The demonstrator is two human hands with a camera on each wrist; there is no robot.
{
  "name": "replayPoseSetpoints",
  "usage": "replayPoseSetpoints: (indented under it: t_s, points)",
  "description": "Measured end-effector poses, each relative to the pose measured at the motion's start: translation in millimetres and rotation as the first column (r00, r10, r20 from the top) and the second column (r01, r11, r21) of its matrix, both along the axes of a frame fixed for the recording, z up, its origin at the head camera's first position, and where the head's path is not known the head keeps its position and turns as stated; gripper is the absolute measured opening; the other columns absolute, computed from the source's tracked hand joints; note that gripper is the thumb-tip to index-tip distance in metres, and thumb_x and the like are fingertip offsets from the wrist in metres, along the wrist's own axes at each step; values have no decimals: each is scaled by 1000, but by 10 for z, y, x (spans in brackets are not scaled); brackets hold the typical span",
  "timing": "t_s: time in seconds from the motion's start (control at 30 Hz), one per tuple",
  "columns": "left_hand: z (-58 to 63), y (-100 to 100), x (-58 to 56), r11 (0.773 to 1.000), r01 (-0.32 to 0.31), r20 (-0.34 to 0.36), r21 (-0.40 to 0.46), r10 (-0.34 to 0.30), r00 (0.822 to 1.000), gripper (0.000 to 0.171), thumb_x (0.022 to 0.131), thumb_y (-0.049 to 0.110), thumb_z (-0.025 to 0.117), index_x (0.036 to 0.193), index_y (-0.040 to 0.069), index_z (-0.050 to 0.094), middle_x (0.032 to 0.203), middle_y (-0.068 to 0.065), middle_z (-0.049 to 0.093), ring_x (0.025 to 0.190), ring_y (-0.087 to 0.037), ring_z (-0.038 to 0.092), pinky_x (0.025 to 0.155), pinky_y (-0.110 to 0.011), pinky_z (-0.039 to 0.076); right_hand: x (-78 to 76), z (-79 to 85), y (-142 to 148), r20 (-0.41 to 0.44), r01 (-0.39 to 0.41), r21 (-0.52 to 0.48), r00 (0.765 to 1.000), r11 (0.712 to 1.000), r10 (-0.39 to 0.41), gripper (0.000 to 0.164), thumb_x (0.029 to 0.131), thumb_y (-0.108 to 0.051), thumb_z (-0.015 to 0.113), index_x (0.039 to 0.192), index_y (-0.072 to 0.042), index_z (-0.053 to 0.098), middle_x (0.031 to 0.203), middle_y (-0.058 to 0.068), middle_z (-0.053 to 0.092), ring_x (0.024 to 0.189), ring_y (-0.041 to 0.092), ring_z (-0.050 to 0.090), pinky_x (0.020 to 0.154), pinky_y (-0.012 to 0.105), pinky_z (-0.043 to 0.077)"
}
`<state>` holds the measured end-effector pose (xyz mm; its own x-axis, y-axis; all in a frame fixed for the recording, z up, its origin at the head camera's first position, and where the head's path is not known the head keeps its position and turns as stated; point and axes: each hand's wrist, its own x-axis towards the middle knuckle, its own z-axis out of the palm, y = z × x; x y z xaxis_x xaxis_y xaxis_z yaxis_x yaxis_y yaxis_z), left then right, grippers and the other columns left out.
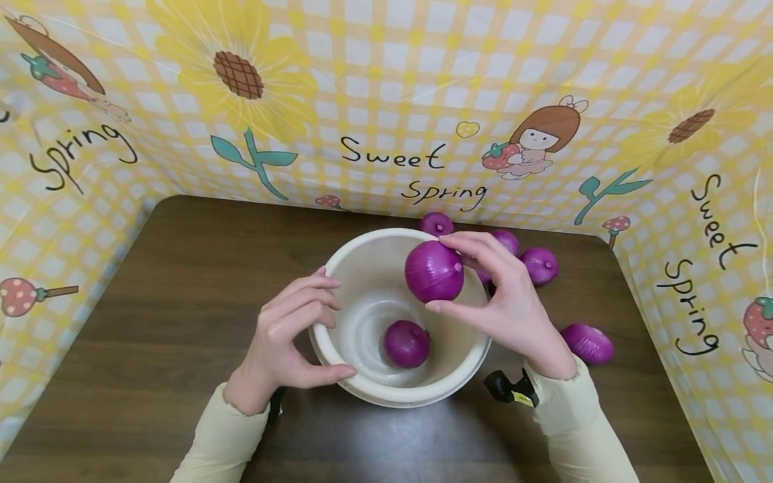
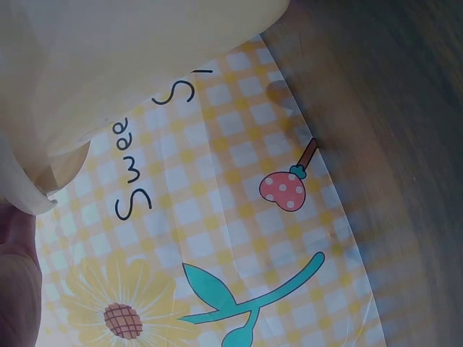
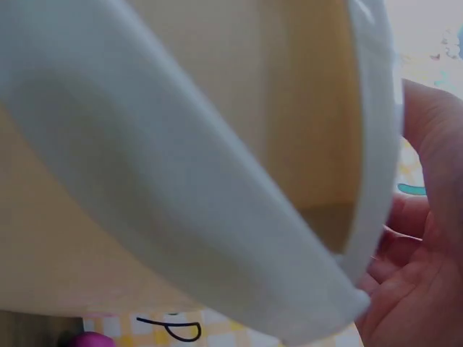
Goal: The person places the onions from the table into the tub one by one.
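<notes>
A deep white plastic basin (image 1: 329, 345) stands on the table. My left hand (image 1: 286, 335) grips its left side, fingers over the rim and thumb along the front edge. Above the basin's right half, my right hand (image 1: 510, 302) holds a purple onion (image 1: 430, 272) between thumb and fingertips. A second onion (image 1: 406, 344) lies on the basin's bottom. The left wrist view has the pale basin (image 2: 130, 58) across its top left. In the right wrist view the basin rim (image 3: 188, 173) fills much of the picture and blocks sight of the held onion.
Several more onions lie on the dark wooden table (image 1: 181, 302): one behind the basin (image 1: 436, 223), others at its back right (image 1: 539, 265), partly behind my right hand, and one beside my right wrist (image 1: 588, 344). A yellow checked cloth (image 1: 386, 87) walls the table's back and sides.
</notes>
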<state>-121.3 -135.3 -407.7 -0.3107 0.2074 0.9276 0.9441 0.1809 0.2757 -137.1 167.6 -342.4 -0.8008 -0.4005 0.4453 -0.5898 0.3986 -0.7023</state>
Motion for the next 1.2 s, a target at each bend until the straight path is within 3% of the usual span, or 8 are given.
replayPoseSetpoints:
  t_s: [0.23,0.47,0.6,0.8,1.2]
  points:
    - [-3,2,-2,1000,2,-3,7,-2,1000,55,80,51,81,71,3,57,81,-15,65,88,-41,65,101,-55,50,-35,-29,-59,-6,-29,39,1000,999,30,74,71,-23,96,137,-21,64,135,-10,58,124,15,55,99,41,53]
    - [-5,1,2,1000,6,-2,10,-6,1000,55,80,51,81,71,3,57,81,-15,65,88,-41,65,102,-55,50,-65,-64,-97,-3,-47,78,999,996,48,73,73,-28,95,138,-18,63,136,-11,58,126,12,54,100,32,52]
    - [1,3,2,1000,5,-1,11,-5,1000,55,80,51,81,70,3,56,80,-15,65,88,-41,65,102,-54,50,-73,-72,-111,-9,-51,85,999,995,52,71,76,-25,93,139,-18,62,139,-8,57,129,14,53,106,33,48]
    - [7,6,-4,1000,6,-4,8,-6,1000,55,80,51,81,70,3,56,80,-15,65,87,-41,65,101,-54,51,-65,-67,-92,-19,-26,75,999,997,28,67,79,-20,91,139,-12,62,140,-6,58,129,16,53,105,33,46]
    - [-1,4,0,1000,24,17,3,-24,1000,54,80,50,82,72,3,59,81,-14,66,90,-40,65,102,-56,49,-27,-99,5,-24,20,26,1000,999,-19,69,76,-16,92,138,-11,63,137,-5,61,123,18,58,104,35,50]
